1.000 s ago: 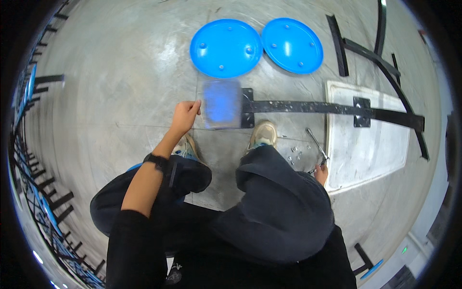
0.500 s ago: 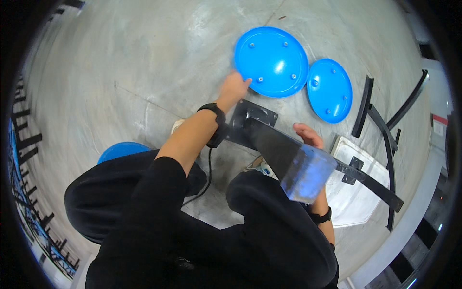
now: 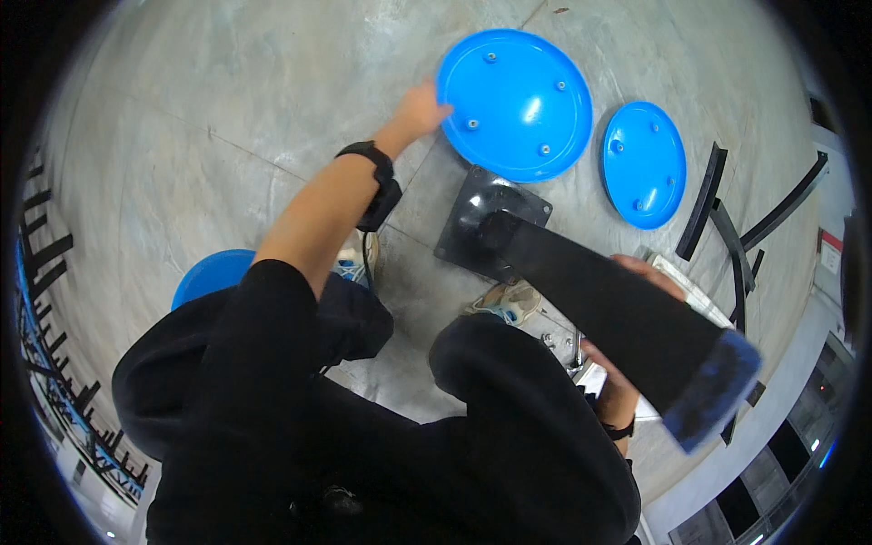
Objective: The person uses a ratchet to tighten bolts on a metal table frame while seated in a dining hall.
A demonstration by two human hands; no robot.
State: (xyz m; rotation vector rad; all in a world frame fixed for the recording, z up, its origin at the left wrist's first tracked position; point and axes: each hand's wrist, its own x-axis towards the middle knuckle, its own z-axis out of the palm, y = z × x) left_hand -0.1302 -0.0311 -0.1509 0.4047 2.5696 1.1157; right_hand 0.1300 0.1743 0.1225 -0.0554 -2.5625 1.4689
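My left hand (image 3: 422,109) pinches the left rim of a round blue disc (image 3: 509,91), whose visible face carries several small threaded mounts. Under the black post (image 3: 609,318), my right hand (image 3: 622,381) wraps round it, fingers showing on both sides. The post slants across my right knee, its blue-smeared block end (image 3: 718,391) toward the lower right. At its other end a square black base plate (image 3: 486,222) with corner holes sits just below the blue disc; whether they touch I cannot tell.
A smaller blue disc (image 3: 643,168) lies to the right. Beyond it are several black curved metal bars (image 3: 704,200). Partly hidden behind the post is a white board (image 3: 695,291). Small metal hardware (image 3: 574,352) lies by my right shoe (image 3: 513,302). Another blue round piece (image 3: 213,272) shows beside my left knee.
The blue disc has turned under my left hand. The post has swung down to the right, its block end now farther from me, and its base plate has turned.
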